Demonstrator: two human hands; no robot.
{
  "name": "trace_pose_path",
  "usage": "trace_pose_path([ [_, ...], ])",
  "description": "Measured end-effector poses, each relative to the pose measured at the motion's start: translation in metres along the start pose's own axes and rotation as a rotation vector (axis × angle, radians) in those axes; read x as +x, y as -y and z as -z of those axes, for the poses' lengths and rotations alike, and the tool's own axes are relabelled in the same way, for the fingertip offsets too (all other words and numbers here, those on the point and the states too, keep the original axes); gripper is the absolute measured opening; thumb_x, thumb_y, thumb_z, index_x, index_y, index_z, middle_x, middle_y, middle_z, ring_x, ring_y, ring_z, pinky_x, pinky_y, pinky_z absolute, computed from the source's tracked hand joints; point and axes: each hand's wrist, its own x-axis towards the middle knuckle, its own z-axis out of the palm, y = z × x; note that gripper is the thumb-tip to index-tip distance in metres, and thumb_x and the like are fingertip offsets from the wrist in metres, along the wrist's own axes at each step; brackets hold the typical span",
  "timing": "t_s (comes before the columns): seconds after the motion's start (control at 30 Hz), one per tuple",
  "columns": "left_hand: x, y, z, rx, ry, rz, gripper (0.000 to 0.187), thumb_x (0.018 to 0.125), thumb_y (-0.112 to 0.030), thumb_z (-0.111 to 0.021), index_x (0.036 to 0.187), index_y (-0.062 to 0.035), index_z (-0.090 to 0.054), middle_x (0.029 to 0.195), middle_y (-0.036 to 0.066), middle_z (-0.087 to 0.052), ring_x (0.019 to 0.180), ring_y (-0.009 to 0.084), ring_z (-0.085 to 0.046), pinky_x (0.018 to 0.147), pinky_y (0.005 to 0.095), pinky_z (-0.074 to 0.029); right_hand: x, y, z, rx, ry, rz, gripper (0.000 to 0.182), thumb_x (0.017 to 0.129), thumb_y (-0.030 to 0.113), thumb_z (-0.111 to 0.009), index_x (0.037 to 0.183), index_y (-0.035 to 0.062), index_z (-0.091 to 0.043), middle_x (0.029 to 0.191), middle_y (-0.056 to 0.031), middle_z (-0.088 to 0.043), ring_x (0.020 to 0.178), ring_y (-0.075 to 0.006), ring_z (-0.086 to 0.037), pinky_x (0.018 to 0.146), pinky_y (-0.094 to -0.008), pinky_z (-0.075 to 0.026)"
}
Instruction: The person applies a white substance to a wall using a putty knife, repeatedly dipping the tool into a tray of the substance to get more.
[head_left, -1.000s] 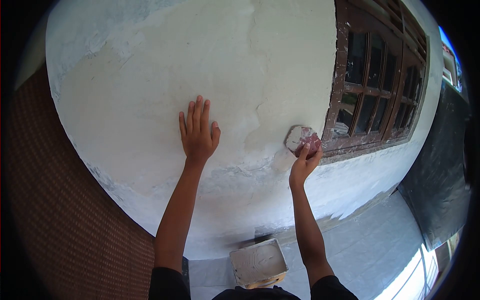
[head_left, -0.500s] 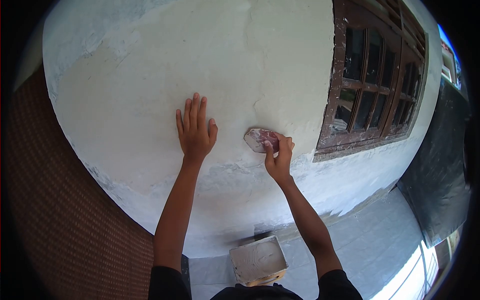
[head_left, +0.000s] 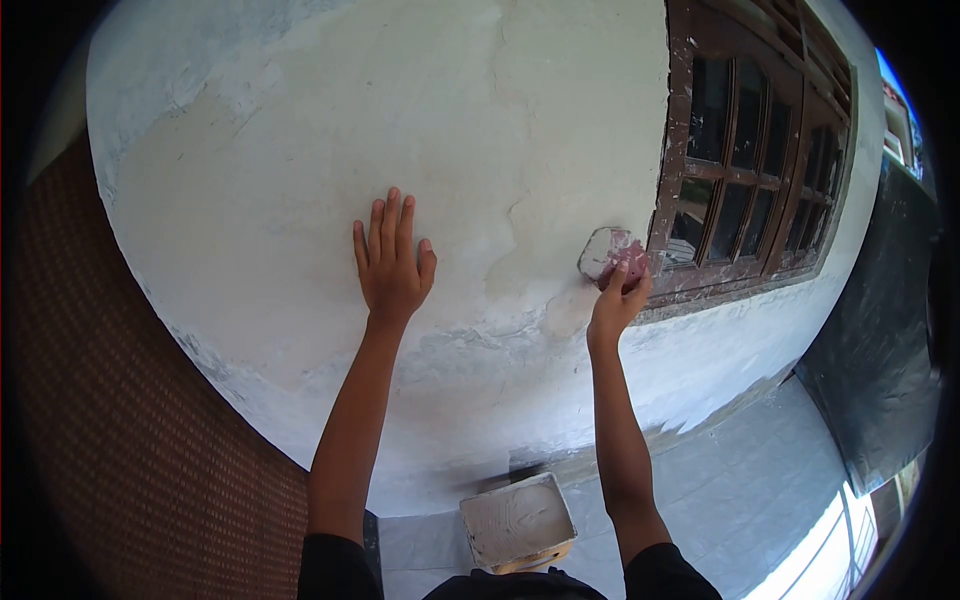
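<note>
My left hand (head_left: 394,265) lies flat against the pale plastered wall (head_left: 280,240), its fingers spread and pointing up. To its right, my right hand (head_left: 620,295) grips a reddish, plaster-smeared flat scraper (head_left: 612,254) between thumb and fingers. The scraper rests on the wall close to the left edge of the window frame. Below it, a damp-looking patch and a rough whitish band cross the wall.
A brown wooden window (head_left: 740,150) with glass panes is at the upper right. A tray of white paste (head_left: 518,520) stands below, between my forearms. Woven brown matting (head_left: 150,400) is on the left, a dark sheet (head_left: 875,340) on the right, grey sheeting (head_left: 720,480) underneath.
My right hand has moved right and slightly up with the scraper, from mid-wall to beside the window frame. My left hand has stayed in place.
</note>
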Motion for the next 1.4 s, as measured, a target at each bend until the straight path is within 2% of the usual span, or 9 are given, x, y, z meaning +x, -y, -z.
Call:
trace_pose_path([
  [0.1, 0.0, -0.002, 0.0, 0.007, 0.012, 0.012, 0.056, 0.092, -0.02, -0.049, 0.146, -0.0082, -0.04, 0.153, 0.01, -0.038, 0.143, 0.0279, -0.033, 0.117, 0.0511, -0.019, -0.002, 0.006, 0.004, 0.156, -0.085, -0.018, 0.041, 0.1, 0.022, -0.056, 0.13, -0.0046, -0.046, 0.119, -0.0159, -0.053, 0.111, -0.0232, -0.053, 0.096, -0.034, -0.043],
  [0.23, -0.001, -0.001, -0.001, 0.006, 0.0, -0.003, 0.056, 0.093, -0.021, -0.048, 0.146, -0.0083, -0.04, 0.153, 0.01, -0.038, 0.143, 0.028, -0.032, 0.117, 0.0511, -0.018, -0.041, -0.007, 0.014, -0.273, 0.578, 0.431, 0.033, 0.097, 0.011, -0.058, 0.127, -0.0008, -0.049, 0.106, -0.0152, -0.058, 0.103, -0.0214, -0.054, 0.091, -0.0348, -0.043],
  [0.5, -0.001, -0.001, -0.002, 0.022, 0.004, 0.006, 0.055, 0.093, -0.021, -0.047, 0.146, -0.0075, -0.04, 0.153, 0.01, -0.038, 0.143, 0.0276, -0.031, 0.118, 0.051, -0.018, 0.012, -0.013, 0.025, 0.148, -0.117, -0.028, 0.04, 0.101, 0.021, -0.055, 0.13, -0.0035, -0.045, 0.123, -0.0151, -0.051, 0.106, -0.0191, -0.054, 0.088, -0.0328, -0.049],
  [0.7, 0.0, -0.001, 0.0, 0.01, 0.001, 0.003, 0.054, 0.093, -0.021, -0.046, 0.146, -0.0074, -0.041, 0.152, 0.01, -0.039, 0.143, 0.0278, -0.032, 0.117, 0.0511, -0.018, -0.036, 0.005, 0.016, -0.419, 0.545, 0.548, 0.033, 0.093, 0.011, -0.062, 0.123, -0.001, -0.052, 0.105, -0.0131, -0.059, 0.096, -0.0208, -0.055, 0.087, -0.033, -0.043],
  [0.9, -0.001, -0.002, -0.001, 0.008, -0.007, 0.008, 0.054, 0.093, -0.021, -0.047, 0.145, -0.0073, -0.041, 0.152, 0.01, -0.039, 0.143, 0.028, -0.032, 0.118, 0.0509, -0.018, -0.014, 0.007, 0.008, 0.227, -0.081, -0.032, 0.033, 0.1, 0.018, -0.056, 0.125, -0.0023, -0.049, 0.117, -0.0118, -0.055, 0.098, -0.0153, -0.054, 0.084, -0.0281, -0.046],
  [1.03, -0.001, -0.002, -0.002, 0.008, -0.003, -0.004, 0.054, 0.093, -0.021, -0.047, 0.145, -0.0073, -0.041, 0.152, 0.01, -0.039, 0.142, 0.0288, -0.033, 0.117, 0.0519, -0.019, -0.043, -0.008, 0.015, -0.39, 0.575, 0.579, 0.035, 0.091, 0.007, -0.062, 0.123, -0.0021, -0.052, 0.1, -0.0159, -0.055, 0.089, -0.0268, -0.051, 0.085, -0.0352, -0.039],
  [1.17, -0.002, -0.002, -0.001, 0.022, -0.007, 0.012, 0.055, 0.092, -0.021, -0.048, 0.145, -0.0078, -0.042, 0.152, 0.01, -0.04, 0.142, 0.0277, -0.034, 0.117, 0.0514, -0.02, -0.013, -0.006, 0.01, 0.098, -0.043, 0.005, 0.035, 0.099, 0.019, -0.057, 0.125, -0.0025, -0.05, 0.112, -0.014, -0.056, 0.102, -0.0217, -0.057, 0.088, -0.0332, -0.046],
  [1.23, -0.002, 0.0, -0.001, 0.015, -0.003, 0.002, 0.055, 0.093, -0.021, -0.047, 0.146, -0.0068, -0.039, 0.153, 0.011, -0.038, 0.143, 0.0299, -0.032, 0.117, 0.0528, -0.018, -0.018, 0.008, 0.013, 0.217, -0.026, -0.018, 0.033, 0.099, 0.017, -0.058, 0.124, -0.0029, -0.05, 0.113, -0.0146, -0.056, 0.101, -0.0217, -0.057, 0.089, -0.0337, -0.046],
  [1.4, -0.002, -0.003, 0.001, 0.044, 0.0, 0.016, 0.054, 0.092, -0.022, -0.049, 0.144, -0.0068, -0.045, 0.152, 0.01, -0.041, 0.142, 0.027, -0.034, 0.117, 0.0501, -0.021, -0.048, -0.005, 0.022, -0.383, 0.635, 0.551, 0.033, 0.093, 0.009, -0.061, 0.123, -0.0019, -0.052, 0.106, -0.0153, -0.058, 0.098, -0.0263, -0.051, 0.088, -0.0369, -0.041],
])
